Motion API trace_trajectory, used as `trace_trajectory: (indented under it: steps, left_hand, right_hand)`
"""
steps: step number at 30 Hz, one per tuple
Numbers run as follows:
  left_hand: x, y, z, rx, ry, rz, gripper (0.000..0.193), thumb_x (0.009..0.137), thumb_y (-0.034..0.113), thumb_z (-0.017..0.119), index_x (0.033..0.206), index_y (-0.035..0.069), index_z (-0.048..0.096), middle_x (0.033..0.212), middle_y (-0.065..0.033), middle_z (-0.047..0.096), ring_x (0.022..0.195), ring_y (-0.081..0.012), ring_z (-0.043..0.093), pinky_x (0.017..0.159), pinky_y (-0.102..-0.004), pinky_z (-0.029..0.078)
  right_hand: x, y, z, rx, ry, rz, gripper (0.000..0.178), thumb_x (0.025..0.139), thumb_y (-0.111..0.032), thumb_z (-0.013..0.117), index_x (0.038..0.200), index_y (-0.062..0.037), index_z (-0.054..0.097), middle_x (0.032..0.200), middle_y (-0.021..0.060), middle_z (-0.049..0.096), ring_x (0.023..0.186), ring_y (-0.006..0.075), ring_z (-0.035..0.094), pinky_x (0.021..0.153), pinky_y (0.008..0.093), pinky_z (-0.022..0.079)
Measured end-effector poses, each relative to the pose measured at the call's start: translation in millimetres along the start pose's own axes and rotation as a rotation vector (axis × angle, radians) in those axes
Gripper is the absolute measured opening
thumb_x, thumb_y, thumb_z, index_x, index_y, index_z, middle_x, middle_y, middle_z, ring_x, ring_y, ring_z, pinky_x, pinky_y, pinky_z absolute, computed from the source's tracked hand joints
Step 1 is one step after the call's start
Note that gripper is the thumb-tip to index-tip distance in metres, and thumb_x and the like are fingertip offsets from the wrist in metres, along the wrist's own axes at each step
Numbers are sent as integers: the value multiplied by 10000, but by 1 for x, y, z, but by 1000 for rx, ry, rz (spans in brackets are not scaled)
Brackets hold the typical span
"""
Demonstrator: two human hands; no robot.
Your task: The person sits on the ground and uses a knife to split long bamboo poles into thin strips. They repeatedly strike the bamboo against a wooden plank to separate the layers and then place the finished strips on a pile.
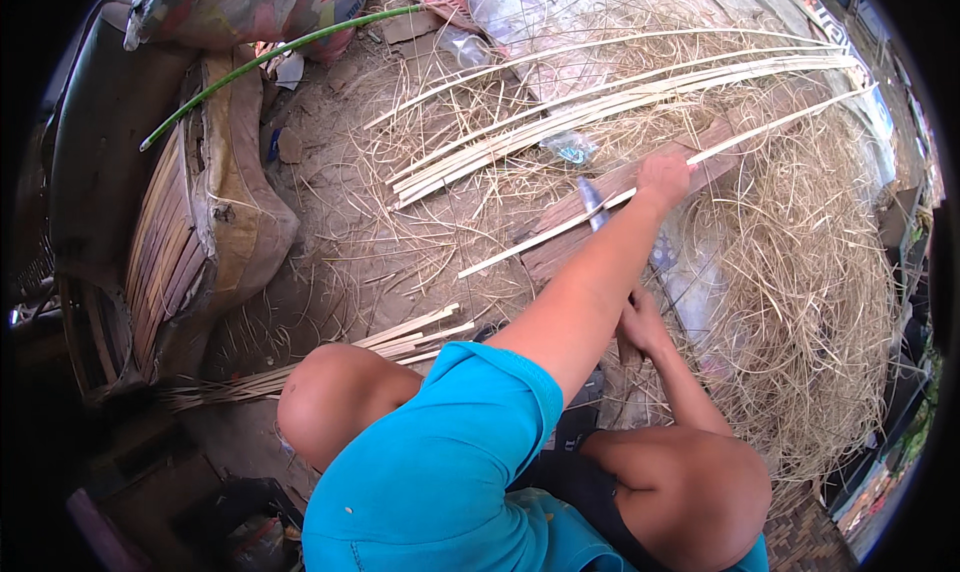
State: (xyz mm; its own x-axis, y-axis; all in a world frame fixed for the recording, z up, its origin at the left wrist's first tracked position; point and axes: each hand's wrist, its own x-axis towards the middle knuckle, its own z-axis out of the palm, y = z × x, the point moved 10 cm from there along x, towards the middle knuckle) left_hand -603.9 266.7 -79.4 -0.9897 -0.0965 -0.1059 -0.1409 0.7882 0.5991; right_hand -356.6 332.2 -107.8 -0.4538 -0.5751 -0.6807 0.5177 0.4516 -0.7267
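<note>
My left hand is closed around a long, pale bamboo strip, which slants from the lower left to the far right. Under the strip lies a brown wooden plank. A knife blade meets the strip on this plank, left of my left hand; my left forearm hides the middle of the knife. My right hand is closed below that forearm, in line with the blade, seemingly on the knife's handle, though the grip is partly hidden. Beyond the plank, several similar bamboo strips lie side by side.
Curly bamboo shavings are heaped at right. More bamboo strips lie beside my left knee. A green bamboo pole leans across a worn, torn piece of furniture at left. Behind stands a stuffed sack. A clear plastic scrap lies near the plank.
</note>
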Motion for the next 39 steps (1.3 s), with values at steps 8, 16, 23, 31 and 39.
trace_trajectory:
  steps: [8, 16, 23, 31, 39]
  left_hand:
    - [3, -4, -1, 33, -16, -17, 488, 1037, 464, 473, 1027, 46, 724, 987, -155, 746, 950, -339, 720, 845, -449, 559]
    - [-2, 4, 2, -31, -20, -26, 485, 1035, 465, 482, 1041, 42, 720, 1018, -160, 742, 995, -343, 710, 860, -454, 556]
    - [1, 4, 0, -28, 3, -6, 474, 1034, 462, 483, 1085, 45, 702, 1040, -158, 741, 1001, -350, 708, 856, -469, 558]
    - [-3, -3, 7, -26, -43, -32, 450, 1038, 445, 480, 1133, 48, 668, 1031, -160, 743, 993, -355, 710, 856, -482, 554]
    - [-4, 3, -1, -9, 46, 19, 475, 1039, 458, 473, 1126, 36, 673, 985, -163, 748, 962, -358, 711, 872, -463, 531]
  right_hand:
    - [-18, -36, 75, -269, -171, -274, 579, 867, -233, 739, 1353, 25, 558, 1281, 187, 658, 1181, 306, 624, 1036, 426, 486]
    - [-14, -23, 101, -159, -351, -110, 435, 884, -177, 711, 1273, 1, 636, 1254, 195, 675, 1191, 316, 630, 1025, 460, 486]
    - [-29, -18, 105, -517, -295, -416, 495, 897, -210, 675, 1320, 21, 560, 1161, 203, 692, 1159, 344, 639, 1007, 466, 496]
    - [-20, -39, 54, -294, -69, -303, 682, 914, -326, 692, 1448, 26, 455, 1406, 258, 569, 1332, 363, 525, 1111, 451, 418]
    - [-16, -23, 91, -221, -180, -373, 505, 888, -200, 716, 1332, 4, 588, 1217, 213, 678, 1140, 310, 642, 983, 456, 502]
